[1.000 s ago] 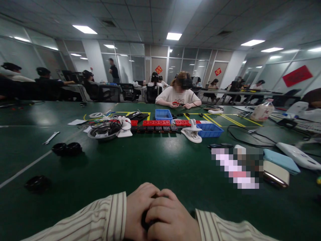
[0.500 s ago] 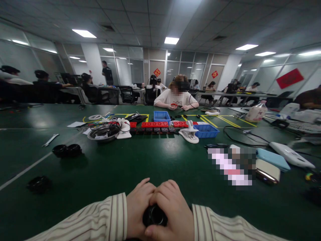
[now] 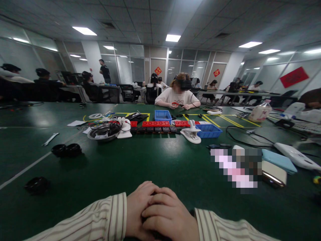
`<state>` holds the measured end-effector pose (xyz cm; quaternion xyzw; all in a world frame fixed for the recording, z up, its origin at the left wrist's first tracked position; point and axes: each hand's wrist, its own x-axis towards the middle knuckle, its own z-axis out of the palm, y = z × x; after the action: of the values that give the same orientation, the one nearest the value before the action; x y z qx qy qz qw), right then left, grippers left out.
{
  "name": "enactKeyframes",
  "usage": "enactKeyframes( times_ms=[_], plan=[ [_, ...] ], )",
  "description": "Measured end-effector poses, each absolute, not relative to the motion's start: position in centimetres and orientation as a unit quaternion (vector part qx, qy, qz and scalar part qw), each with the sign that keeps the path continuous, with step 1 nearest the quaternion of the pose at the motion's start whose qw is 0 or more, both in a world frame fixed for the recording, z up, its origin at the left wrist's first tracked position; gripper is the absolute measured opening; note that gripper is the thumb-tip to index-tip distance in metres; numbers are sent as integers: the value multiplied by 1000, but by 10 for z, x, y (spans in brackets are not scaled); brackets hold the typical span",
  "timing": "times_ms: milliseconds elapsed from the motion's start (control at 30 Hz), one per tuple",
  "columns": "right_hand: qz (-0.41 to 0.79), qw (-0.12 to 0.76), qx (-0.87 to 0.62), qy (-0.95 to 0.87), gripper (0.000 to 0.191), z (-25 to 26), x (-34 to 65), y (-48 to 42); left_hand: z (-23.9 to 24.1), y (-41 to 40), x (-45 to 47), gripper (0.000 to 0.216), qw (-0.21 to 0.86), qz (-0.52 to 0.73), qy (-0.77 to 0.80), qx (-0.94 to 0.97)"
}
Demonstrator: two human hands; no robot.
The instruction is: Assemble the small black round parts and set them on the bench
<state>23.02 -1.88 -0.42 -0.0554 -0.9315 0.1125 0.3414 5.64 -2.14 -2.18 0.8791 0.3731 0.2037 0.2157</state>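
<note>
Low in the view, my left hand [image 3: 139,209] and my right hand [image 3: 172,216] are closed together around a black round hollow part. The right fingers lie across its top and overlap the left hand. Almost all of the part is now covered, with only a dark gap showing between the hands. To the left on the green table [image 3: 100,177] lies a single black ring-shaped piece [image 3: 37,185]. Beyond it, two similar black pieces [image 3: 66,150] sit side by side.
Across the middle stand a metal bowl [image 3: 104,134] of cables, a white clip stand [image 3: 192,132], red and black blocks [image 3: 155,124] and a blue bin [image 3: 208,130]. A wrench [image 3: 50,139] lies left. Right are a power bank-like case [image 3: 273,172] and cables. A co-worker [image 3: 179,95] sits opposite.
My right hand has turned over the black part, its fingers now covering the opening that showed before. The thumb has gone out of sight. The view has shifted slightly.
</note>
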Motion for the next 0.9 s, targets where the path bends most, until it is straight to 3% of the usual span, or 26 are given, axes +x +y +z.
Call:
enactKeyframes(
  times_ms=[100, 367, 533, 733, 900],
  plan=[
    [142, 374, -92, -912, 43, 5, 232, -21, -22, -21, 53, 83, 250, 230, 362, 868],
    [137, 397, -275, -865, 70, -5, 222, -29, -15, -29, 57, 72, 181, 199, 367, 890],
    [119, 375, -239, -888, 54, -3, 222, -30, -18, -28, 57, 54, 189, 197, 364, 891],
    [109, 348, -56, -929, 38, -1, 228, -19, -17, -22, 56, 53, 238, 169, 351, 890],
    [76, 322, -2, -944, 23, -4, 229, -13, -14, -22, 57, 41, 235, 189, 347, 888]
  ],
)
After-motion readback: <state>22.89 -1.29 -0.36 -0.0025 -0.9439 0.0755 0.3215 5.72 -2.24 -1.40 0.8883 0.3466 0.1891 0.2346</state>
